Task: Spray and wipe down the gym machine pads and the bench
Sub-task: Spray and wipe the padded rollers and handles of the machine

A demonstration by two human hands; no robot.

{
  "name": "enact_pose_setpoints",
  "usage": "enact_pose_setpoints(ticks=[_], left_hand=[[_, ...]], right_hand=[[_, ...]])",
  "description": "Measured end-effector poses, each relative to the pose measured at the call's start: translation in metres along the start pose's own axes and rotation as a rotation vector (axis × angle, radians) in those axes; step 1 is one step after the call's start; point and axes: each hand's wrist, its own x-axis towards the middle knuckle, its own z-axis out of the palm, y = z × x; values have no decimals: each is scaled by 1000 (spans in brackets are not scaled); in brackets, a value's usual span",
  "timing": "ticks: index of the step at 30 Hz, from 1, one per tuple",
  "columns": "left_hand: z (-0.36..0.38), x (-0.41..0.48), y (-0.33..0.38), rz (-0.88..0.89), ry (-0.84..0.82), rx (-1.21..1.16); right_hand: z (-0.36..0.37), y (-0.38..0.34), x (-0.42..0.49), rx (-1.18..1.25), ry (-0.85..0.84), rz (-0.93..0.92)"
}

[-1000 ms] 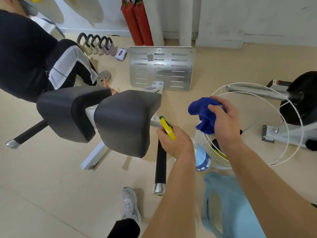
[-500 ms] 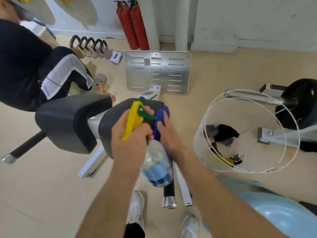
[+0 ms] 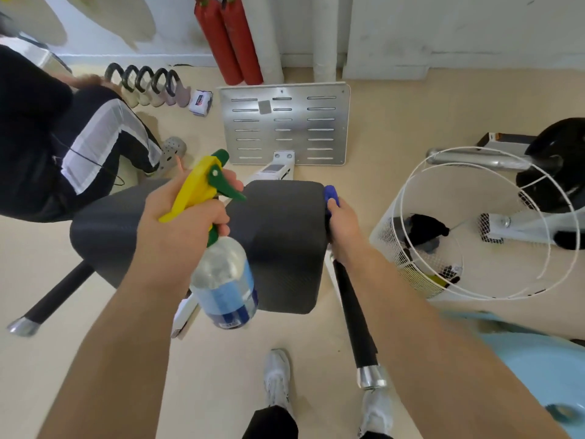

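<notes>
Left hand: my left hand is wrapped tight round the neck of the clear plastic spray bottle with the yellow and green trigger head, finger by the trigger. Held up above the near pad, off its left half, I'd guess to keep it handy for another squirt.

Right hand: my right hand is gripping the bright blue wiping cloth and pressing it on the right edge of the near pad, so that side gets rubbed down.

Near pad: the black textured rectangular machine pad sits dead centre under both hands, and it's my landmark here.

Second pad: a matching black textured pad just left of the near pad, untouched as far as I can tell.

Basket: white wire basket right of the near pad, dark rags inside.

Bench: can't spot one for sure, so probably still to do.

Progress: guessing early-ish, one pad being wiped.
</notes>
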Motion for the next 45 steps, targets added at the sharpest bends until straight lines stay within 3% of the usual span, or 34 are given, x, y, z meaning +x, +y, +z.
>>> enact_pose_setpoints(ticks=[5, 9, 14, 18, 21, 24, 27, 30, 33, 38, 41, 45], left_hand=[[-12, 11, -5, 68, -174, 103], [-14, 8, -6, 76, -206, 32], [-17, 2, -17, 74, -243, 7], [-18, -9, -29, 69, -236, 34], [-17, -25, -37, 55, -222, 49], [-19, -40, -47, 19, -214, 39], [-26, -47, -55, -27, -190, 28], [-36, -49, -58, -59, -124, 29], [-50, -45, -64, -64, -60, 83], [-68, -30, -67, -98, 54, 100], [-71, -23, -65, -100, 72, 104], [-62, -15, -65, -69, 13, 150]], right_hand=[[-23, 15, -89, -67, -25, -40], [-6, -17, -56, 14, 80, -32], [1, -10, -19, -17, 57, -17], [-3, 26, -87, -53, 135, -197], [1, 61, -136, -78, 204, -219], [4, 78, -172, -236, 204, -228], [-2, 55, -180, -420, 206, -483], [7, 18, -158, -995, 226, -874], [41, 1, -138, -1364, -8, -977], [112, -14, -114, -1518, -228, -1154], [118, -14, -110, -1508, -160, -1163], [57, 7, -117, -1515, -22, -1155]])
